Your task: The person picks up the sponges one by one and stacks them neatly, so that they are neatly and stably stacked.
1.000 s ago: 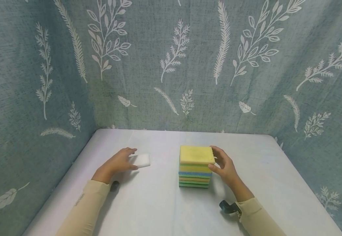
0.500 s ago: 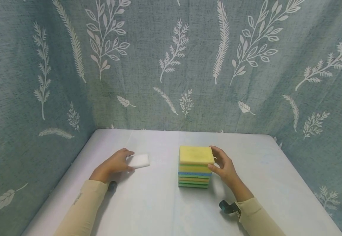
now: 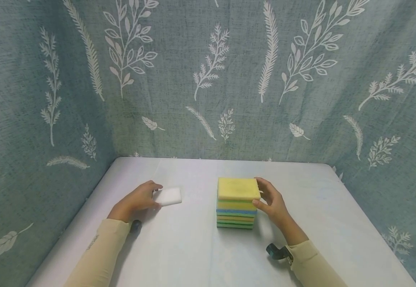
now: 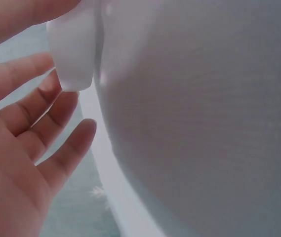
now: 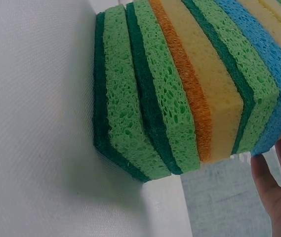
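Note:
In the head view a flat white sponge (image 3: pixel 170 195) lies on the table, left of the middle. My left hand (image 3: pixel 140 198) holds its left end, thumb on the near side and fingers on the far side. The left wrist view shows the white block (image 4: pixel 73 52) between thumb and fingers. Right of the middle stands a stack of sponges (image 3: pixel 235 219) in green, orange, yellow and blue layers. My right hand (image 3: pixel 273 200) grips the right side of the top yellow sponge (image 3: pixel 238 188), thumb near and fingers beyond. In the right wrist view only some fingers (image 5: pixel 264 180) show.
A white cloth covers the table (image 3: pixel 193 255). Patterned blue-green fabric (image 3: pixel 179 79) hangs behind it and along both sides. A dark wrist camera (image 3: pixel 277 252) juts from the right sleeve, another (image 3: pixel 136 226) from the left.
My left hand has shifted slightly left and closed its thumb and fingers in on the white sponge's end. The right hand and the stack look the same.

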A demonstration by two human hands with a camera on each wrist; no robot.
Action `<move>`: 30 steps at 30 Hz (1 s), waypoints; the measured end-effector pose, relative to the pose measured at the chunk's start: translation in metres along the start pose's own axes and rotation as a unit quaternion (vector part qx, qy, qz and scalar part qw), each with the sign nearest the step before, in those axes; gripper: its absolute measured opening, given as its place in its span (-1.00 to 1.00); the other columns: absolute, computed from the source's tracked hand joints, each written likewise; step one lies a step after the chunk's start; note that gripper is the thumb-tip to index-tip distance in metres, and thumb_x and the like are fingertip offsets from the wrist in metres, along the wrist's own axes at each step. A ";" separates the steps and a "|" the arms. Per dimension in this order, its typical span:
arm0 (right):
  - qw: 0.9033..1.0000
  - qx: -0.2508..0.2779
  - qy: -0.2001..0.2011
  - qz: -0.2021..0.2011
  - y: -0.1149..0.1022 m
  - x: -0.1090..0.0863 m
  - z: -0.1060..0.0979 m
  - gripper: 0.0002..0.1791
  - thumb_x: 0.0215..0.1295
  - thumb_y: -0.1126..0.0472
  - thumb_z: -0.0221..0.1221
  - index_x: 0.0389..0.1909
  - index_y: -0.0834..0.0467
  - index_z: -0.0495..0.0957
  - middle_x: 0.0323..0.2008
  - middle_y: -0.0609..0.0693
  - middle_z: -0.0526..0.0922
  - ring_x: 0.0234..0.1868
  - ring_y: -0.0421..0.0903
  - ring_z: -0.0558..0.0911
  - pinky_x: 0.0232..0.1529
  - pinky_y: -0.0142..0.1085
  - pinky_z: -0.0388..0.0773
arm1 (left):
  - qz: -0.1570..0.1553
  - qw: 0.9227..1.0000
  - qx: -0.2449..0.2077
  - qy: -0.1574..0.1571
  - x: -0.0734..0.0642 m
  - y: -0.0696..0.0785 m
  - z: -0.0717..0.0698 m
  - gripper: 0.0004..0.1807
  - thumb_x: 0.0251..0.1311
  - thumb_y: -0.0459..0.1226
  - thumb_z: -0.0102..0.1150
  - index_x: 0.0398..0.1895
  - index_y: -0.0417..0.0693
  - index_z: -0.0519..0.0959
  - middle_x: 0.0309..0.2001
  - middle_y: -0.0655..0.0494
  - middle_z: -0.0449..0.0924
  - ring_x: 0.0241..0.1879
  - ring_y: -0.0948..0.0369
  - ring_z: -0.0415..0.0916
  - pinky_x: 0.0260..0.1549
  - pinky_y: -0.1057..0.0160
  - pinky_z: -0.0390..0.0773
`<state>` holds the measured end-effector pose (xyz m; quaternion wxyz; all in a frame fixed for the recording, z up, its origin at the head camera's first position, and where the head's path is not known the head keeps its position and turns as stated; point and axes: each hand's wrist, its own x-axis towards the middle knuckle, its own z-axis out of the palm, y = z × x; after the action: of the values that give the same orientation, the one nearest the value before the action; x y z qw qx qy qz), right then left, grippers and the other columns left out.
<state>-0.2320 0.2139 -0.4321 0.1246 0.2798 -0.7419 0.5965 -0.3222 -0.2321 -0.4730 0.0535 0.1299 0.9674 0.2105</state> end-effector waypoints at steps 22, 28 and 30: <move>1.000 -0.010 -0.007 0.003 0.000 0.001 -0.001 -0.31 0.14 0.54 0.14 0.33 0.49 0.17 0.18 0.36 0.41 0.11 -0.18 0.46 0.15 -0.41 0.37 | 0.055 0.998 -0.025 0.026 -0.003 0.022 -0.018 -0.29 -0.07 -0.17 0.51 0.20 -0.23 0.52 0.01 -0.05 0.47 0.02 -0.01 0.43 0.07 -0.10 0.42; 1.000 -0.011 -0.008 0.005 -0.001 0.001 -0.001 -0.31 0.14 0.53 0.14 0.33 0.49 0.17 0.19 0.37 0.40 0.12 -0.17 0.46 0.15 -0.40 0.37 | 0.100 0.994 -0.013 0.044 -0.004 0.035 -0.022 -0.32 -0.08 -0.18 0.48 0.17 -0.25 0.54 -0.02 -0.03 0.47 -0.02 0.01 0.43 0.03 -0.07 0.43; 1.000 -0.012 -0.008 0.005 -0.001 0.001 -0.001 -0.30 0.14 0.52 0.15 0.33 0.49 0.17 0.19 0.37 0.40 0.12 -0.17 0.46 0.15 -0.39 0.37 | 0.106 0.993 -0.014 0.050 -0.005 0.040 -0.024 -0.32 -0.06 -0.17 0.48 0.17 -0.24 0.54 -0.01 -0.03 0.47 -0.01 0.01 0.42 0.03 -0.07 0.43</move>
<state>-0.2321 0.2145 -0.4304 0.1189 0.2797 -0.7512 0.5859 -0.3123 -0.2075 -0.4340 -0.0157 0.2205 0.9465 0.2351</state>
